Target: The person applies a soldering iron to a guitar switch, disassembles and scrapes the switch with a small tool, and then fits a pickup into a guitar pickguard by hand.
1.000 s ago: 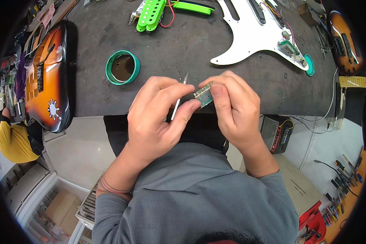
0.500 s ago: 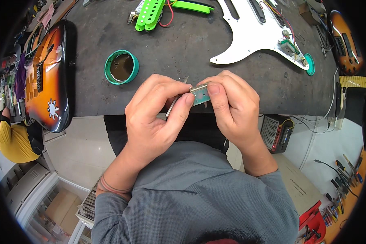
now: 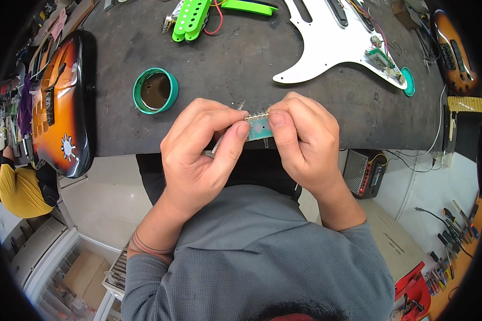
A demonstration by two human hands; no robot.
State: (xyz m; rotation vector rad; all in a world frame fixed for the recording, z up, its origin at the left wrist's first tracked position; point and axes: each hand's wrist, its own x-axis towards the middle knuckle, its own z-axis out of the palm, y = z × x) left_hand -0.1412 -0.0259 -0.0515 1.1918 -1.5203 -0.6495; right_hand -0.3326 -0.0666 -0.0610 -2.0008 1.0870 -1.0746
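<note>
Steadily now: your left hand [image 3: 198,144] grips a slim rod [image 3: 242,105], thumb against the green circuit board [image 3: 259,129], whose other end your right hand [image 3: 305,140] pinches. The board is right of the teal tub [image 3: 174,93], nearer you. Hold it lightly (its metal row looks delicate).

The circuit board [image 3: 260,129] is green with a silvery row along its upper edge; the thin rod [image 3: 217,144] is pale grey. The counter [image 3: 230,61] is dark grey, mottled. The pickup cover [image 3: 189,20] is lime green, dotted in rows; the pickguard [image 3: 316,53], white. The guitar body [image 3: 65,109] runs amber to black — its decal [image 3: 67,147] white — and the cup [image 3: 174,95] is teal, its liquid [image 3: 155,92] brown.
</note>
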